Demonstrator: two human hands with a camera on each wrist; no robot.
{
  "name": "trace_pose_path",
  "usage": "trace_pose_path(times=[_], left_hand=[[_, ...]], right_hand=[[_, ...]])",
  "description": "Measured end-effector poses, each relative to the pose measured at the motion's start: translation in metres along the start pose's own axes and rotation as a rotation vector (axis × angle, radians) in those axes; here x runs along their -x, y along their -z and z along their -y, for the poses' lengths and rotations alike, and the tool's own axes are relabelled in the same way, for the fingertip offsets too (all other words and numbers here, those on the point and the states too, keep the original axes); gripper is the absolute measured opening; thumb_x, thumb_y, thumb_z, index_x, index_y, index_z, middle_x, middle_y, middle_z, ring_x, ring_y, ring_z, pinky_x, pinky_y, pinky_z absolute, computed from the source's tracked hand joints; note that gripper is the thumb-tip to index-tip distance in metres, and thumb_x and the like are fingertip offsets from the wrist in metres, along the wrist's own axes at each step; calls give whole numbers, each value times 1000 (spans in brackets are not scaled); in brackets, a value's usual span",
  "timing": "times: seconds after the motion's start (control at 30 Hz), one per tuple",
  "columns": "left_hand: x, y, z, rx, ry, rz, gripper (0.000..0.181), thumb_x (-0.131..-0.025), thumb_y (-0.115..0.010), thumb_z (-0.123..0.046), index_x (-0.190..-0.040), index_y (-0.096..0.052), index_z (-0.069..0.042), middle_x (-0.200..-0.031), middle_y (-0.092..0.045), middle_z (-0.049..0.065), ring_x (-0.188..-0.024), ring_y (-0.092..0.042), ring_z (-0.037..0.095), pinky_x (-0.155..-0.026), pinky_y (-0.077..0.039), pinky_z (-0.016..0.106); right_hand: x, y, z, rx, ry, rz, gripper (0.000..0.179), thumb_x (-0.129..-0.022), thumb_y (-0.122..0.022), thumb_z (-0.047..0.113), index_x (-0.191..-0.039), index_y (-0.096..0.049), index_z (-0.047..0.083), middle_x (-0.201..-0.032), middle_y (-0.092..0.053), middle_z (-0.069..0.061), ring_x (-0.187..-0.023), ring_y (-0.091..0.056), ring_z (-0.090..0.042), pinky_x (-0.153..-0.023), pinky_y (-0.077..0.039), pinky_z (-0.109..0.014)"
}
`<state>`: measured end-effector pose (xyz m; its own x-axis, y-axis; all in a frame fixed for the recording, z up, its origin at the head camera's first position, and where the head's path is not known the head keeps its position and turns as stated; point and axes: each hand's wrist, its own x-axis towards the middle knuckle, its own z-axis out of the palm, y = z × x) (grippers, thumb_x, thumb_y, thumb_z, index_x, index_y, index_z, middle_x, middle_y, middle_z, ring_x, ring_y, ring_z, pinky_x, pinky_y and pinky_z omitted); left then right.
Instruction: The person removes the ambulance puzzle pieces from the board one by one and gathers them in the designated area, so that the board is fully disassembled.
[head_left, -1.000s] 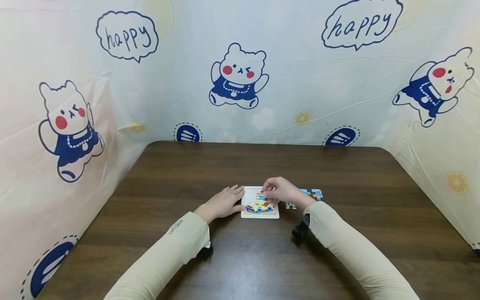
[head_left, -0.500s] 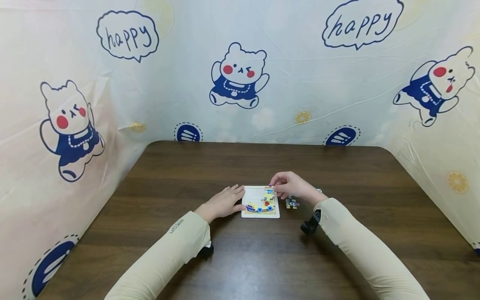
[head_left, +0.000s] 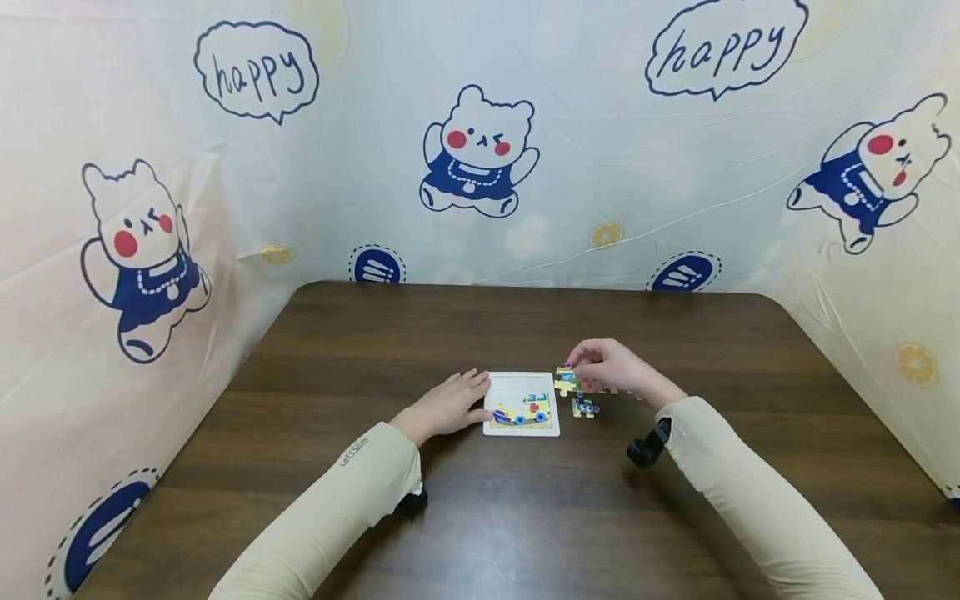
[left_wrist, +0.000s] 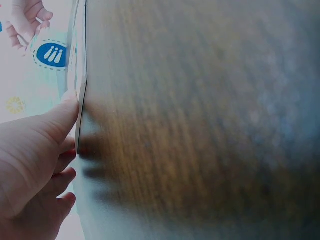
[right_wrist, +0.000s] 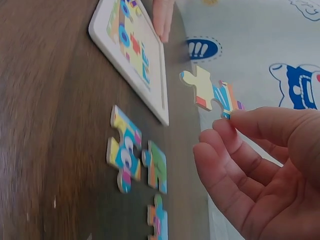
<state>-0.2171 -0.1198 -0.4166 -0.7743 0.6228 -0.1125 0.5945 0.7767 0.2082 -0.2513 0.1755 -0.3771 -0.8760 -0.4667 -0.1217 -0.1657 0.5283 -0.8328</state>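
Observation:
A white puzzle tray (head_left: 512,388) lies on the table, its lower part filled with fitted pieces (head_left: 520,415) showing a yellow vehicle with blue wheels. My left hand (head_left: 450,404) rests along the tray's left edge, fingers extended, thumb against the rim (left_wrist: 81,95). Right of the tray, my right hand (head_left: 611,367) pinches a puzzle piece (right_wrist: 202,87) between thumb and fingertips. That piece is mostly pale yellow with blue stripes and a knob, and is held above the table. Its pinched corner is hidden.
Loose puzzle pieces lie right of the tray: one with eyes (right_wrist: 125,152), a green one (right_wrist: 157,167) and another (right_wrist: 159,220) beyond it. My right hand partly covers them in the head view. A printed curtain (head_left: 570,192) hangs behind the brown table (head_left: 480,517).
My right hand has carried the pinched puzzle piece from above the tray out to the right, past its edge. The fitted pieces show more plainly. My left hand has stayed in place.

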Motion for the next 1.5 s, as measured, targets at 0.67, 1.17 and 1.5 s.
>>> trace_pose_path(times=[0.67, 1.17, 1.5], left_hand=[[2, 1, -3, -8, 15, -1, 62, -94, -50, -37, -140, -34, 1, -146, -28, 15, -135, -22, 30, -107, -19, 43], [1, 0, -1, -16, 20, 3, 63, -94, -50, -39, -140, -35, 0, -146, -28, 14, -135, -22, 29, -107, -19, 42], [1, 1, -2, -17, 23, 7, 63, -93, -50, -39, -140, -34, 0, -146, -28, 14, -135, -22, 28, -107, -19, 42]], right_hand=[[23, 23, -33, -1, -56, 21, 14, -89, -56, 3, -101, -59, -6, -77, -59, -12, -67, -56, -22, -60, -53, -38], [33, 31, -49, 29, -117, 86, 14, -89, -57, 4, -99, -58, -7, -76, -60, -9, -65, -57, -21, -58, -53, -36], [32, 28, -53, 78, -122, 104, 11, -88, -57, 3, -96, -60, -5, -74, -58, -7, -63, -55, -20, -56, -52, -36]])
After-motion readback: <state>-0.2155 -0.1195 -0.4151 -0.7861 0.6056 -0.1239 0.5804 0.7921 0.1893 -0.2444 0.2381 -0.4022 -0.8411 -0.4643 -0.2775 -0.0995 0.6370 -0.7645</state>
